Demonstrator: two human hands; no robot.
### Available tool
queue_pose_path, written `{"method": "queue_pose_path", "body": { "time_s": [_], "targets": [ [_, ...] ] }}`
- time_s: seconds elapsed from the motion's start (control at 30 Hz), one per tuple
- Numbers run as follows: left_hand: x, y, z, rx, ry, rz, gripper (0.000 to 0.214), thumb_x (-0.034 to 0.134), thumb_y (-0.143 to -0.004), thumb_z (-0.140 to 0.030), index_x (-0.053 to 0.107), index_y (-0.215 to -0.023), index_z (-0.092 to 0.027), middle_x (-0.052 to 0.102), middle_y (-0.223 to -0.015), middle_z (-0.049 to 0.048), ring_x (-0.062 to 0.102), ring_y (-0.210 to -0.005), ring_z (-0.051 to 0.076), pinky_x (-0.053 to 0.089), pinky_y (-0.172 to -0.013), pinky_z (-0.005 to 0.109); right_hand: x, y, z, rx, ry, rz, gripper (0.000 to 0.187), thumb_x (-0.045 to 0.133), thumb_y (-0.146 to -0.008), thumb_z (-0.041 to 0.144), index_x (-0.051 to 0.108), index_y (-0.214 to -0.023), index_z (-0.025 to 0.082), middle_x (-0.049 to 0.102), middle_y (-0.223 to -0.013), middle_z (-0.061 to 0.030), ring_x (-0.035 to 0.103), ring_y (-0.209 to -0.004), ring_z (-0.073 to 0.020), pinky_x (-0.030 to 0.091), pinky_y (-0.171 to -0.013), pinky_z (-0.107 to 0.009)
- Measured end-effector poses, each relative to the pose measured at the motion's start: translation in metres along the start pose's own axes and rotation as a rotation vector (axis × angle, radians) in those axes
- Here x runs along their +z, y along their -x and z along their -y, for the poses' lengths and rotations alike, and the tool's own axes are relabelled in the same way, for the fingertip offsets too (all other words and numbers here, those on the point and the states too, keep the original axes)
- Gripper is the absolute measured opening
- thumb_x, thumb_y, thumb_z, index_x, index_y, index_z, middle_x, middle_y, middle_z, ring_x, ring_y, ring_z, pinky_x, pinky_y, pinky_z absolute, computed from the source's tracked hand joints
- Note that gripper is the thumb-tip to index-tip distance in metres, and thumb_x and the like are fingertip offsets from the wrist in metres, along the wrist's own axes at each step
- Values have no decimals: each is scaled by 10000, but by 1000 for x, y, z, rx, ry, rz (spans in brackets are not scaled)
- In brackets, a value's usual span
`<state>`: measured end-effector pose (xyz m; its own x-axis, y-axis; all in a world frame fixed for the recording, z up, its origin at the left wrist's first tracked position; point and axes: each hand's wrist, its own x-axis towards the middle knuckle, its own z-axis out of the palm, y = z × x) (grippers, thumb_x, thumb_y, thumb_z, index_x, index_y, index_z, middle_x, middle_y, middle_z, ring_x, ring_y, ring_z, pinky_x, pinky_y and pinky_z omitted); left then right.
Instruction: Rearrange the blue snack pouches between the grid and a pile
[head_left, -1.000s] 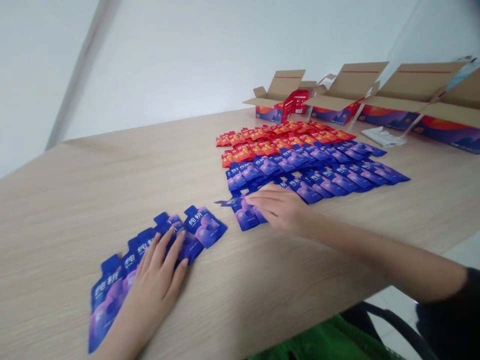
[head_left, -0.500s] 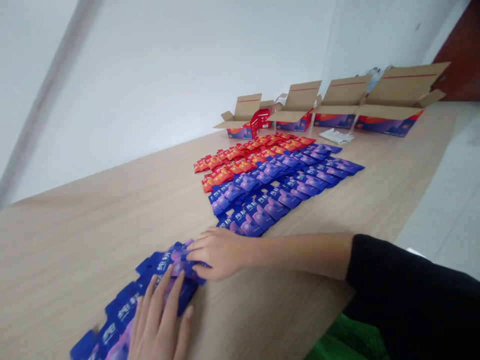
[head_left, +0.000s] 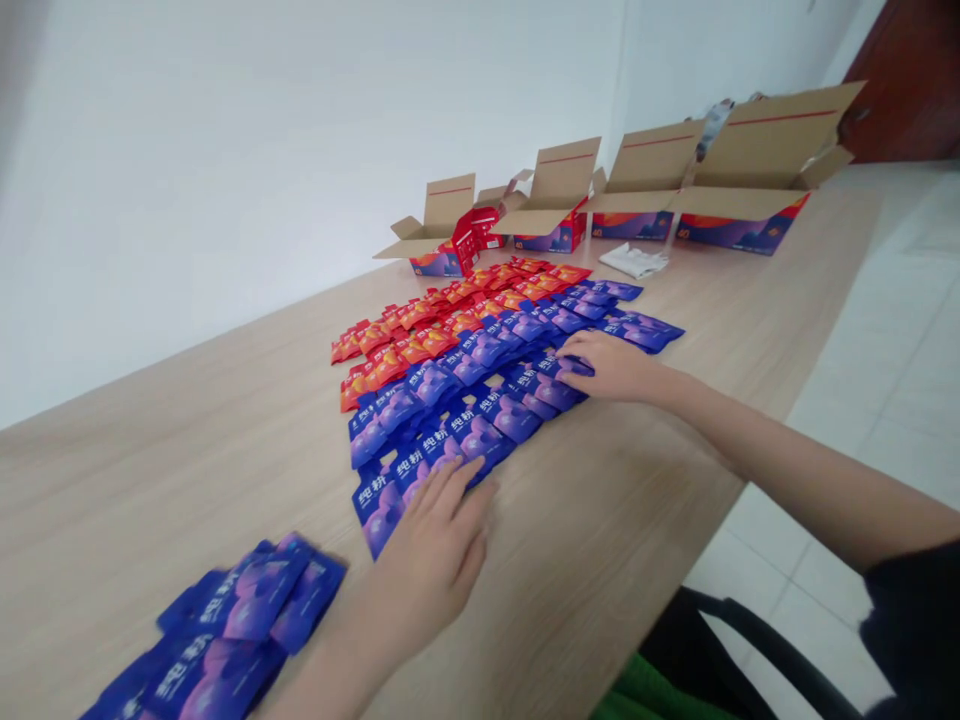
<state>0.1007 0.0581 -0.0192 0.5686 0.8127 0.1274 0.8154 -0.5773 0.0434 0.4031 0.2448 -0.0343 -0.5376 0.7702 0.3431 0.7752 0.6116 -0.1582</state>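
Both hands are unclenched: the left hand (head_left: 439, 545) has its fingers extended close together with the thumb lower, and the right hand (head_left: 615, 368) has its fingers slightly bent, with a gap between thumb and forefinger. Whether the right fingertips pinch a packet cannot be told. Beneath them, the wooden table (head_left: 592, 520) extends from near left to far right. Four open boxes (head_left: 739, 232) stand side by side toward the far right, lids raised. Two rows of red packets (head_left: 409, 318) lie on the far side of two rows of blue packets. The near blue row (head_left: 487, 430) lies directly under the grip: the left fingers overlap its near edge toward the left end, and the right fingers rest on it farther right. This row runs from near left to far right; each packet lies across it, printed face up, narrow tab toward the far left. A smaller blue pile (head_left: 225, 650) overlaps itself at near left, beside the left forearm and apart from the row; its tabs point left, long axes slanting left to right. One crumpled white item (head_left: 634, 261) lies in front of the boxes.
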Motion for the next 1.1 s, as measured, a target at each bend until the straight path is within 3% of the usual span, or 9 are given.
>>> {"method": "queue_pose_path", "body": {
  "time_s": [0.17,0.3,0.5,0.77,0.93,1.1],
  "targets": [
    [4,-98,-5,-46,63,-18,332,426,-940,-168,618,-1210,-162,593,-1316,117,551,-1221,268,472,-1044,473,5,14,-8,-12,39,96,577,642,-826,583,669,-1188,135,650,-1188,-152,603,-1107,-315,465,-960,-463],
    [20,-138,-8,-71,-11,-30,323,450,-931,-182,623,-1204,-169,599,-1303,115,540,-1218,291,477,-998,491,13,19,2,-66,73,52,742,709,-733,631,633,-1240,94,611,-1238,-199,564,-1150,-366,431,-993,-502],
    [40,-147,-6,-92,-10,-51,401,441,-893,-92,586,-1265,-138,563,-1338,149,563,-1200,293,504,-981,478,18,18,3,-102,25,36,518,620,-841,405,619,-1256,95,629,-1228,-184,600,-1104,-320,447,-970,-445],
    [36,-163,-7,-121,-51,-52,397,447,-921,-111,575,-1290,-182,559,-1350,127,586,-1167,279,530,-948,466,20,20,3,-134,41,2,365,509,-893,187,632,-1220,79,654,-1240,-176,622,-1101,-299,466,-965,-429],
    [39,-178,-7,-96,-95,-132,399,450,-930,-129,588,-1293,-220,590,-1300,105,587,-1078,273,547,-881,448,23,18,5,-118,53,-43,312,484,-932,138,649,-1188,68,691,-1180,-175,660,-1055,-284,507,-933,-414],
    [40,-191,-2,-46,-71,-187,309,417,-962,-129,687,-1110,-158,688,-1088,90,599,-950,230,549,-853,388,28,19,4,-147,41,-107,286,456,-963,127,670,-1146,75,712,-1151,-168,694,-1015,-252,557,-875,-364]
  ]
}}
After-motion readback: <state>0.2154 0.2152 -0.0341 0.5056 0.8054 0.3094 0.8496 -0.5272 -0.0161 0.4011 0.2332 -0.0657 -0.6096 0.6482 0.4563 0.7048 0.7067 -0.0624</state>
